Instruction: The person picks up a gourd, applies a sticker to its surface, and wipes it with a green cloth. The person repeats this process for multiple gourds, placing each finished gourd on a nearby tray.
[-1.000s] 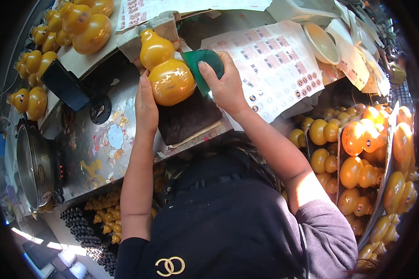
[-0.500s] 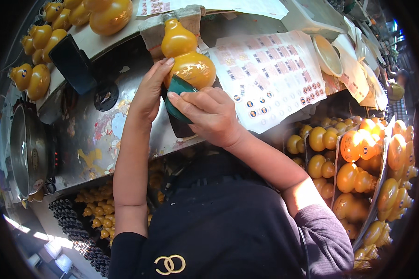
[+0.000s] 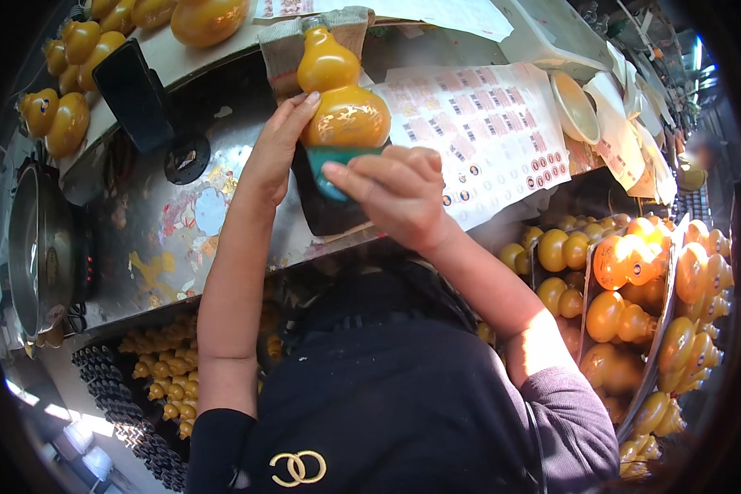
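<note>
My left hand point(image 3: 276, 148) grips an orange gourd-shaped bottle point(image 3: 337, 95) from its left side, holding it upright over a metal worktop point(image 3: 189, 214). My right hand point(image 3: 395, 193) is closed on a green scrubbing pad point(image 3: 337, 160) pressed against the bottom of the gourd. A dark pad point(image 3: 329, 218) lies on the worktop under the hands. The gourd has a pale gold pattern on its lower bulb.
More orange gourds point(image 3: 66, 115) lie at the upper left by a black phone point(image 3: 136, 95). Sticker sheets point(image 3: 486, 132) and a bowl point(image 3: 575, 107) sit to the right. Crates of gourds point(image 3: 634, 288) stand lower right; small gourds point(image 3: 169, 379) lower left. A steel pot point(image 3: 33, 247) stands left.
The gourd and both hands have shifted to the right and up in the view. My right hand with the green pad slid from the gourd's side down to its bottom.
</note>
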Motion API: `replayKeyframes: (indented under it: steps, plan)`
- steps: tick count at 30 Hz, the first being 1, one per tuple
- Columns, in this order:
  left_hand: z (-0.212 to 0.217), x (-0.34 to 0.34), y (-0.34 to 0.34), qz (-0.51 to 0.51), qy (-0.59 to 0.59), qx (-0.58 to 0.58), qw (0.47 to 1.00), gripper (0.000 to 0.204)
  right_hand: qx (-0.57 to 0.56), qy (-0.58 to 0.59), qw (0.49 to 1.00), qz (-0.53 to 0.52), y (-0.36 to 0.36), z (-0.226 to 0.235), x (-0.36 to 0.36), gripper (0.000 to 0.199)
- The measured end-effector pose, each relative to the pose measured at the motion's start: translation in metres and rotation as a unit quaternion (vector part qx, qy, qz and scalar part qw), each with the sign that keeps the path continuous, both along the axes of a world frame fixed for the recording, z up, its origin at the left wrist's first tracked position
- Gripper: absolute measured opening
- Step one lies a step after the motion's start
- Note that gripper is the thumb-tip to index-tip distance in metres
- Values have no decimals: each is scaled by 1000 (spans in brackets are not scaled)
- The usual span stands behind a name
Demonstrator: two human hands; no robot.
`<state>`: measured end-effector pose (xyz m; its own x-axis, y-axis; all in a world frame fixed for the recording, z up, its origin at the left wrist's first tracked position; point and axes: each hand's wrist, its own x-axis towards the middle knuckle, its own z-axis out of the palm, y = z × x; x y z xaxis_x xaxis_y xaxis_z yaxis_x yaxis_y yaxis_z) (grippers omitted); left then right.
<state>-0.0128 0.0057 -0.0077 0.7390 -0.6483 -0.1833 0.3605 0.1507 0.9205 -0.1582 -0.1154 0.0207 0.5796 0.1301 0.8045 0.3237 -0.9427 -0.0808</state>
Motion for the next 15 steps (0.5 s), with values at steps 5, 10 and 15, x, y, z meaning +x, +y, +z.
replayKeyframes:
  steps: [5,10,15]
  plan:
    - [6,-6,-1,24,10,0,1000,46,-25,37,999,31,-5,-17,1,43]
    - [4,-7,0,28,40,-18,999,44,21,146,982,115,-14,-2,-2,48]
    - [-10,-5,2,39,23,-30,999,41,218,232,938,141,-26,51,34,32]
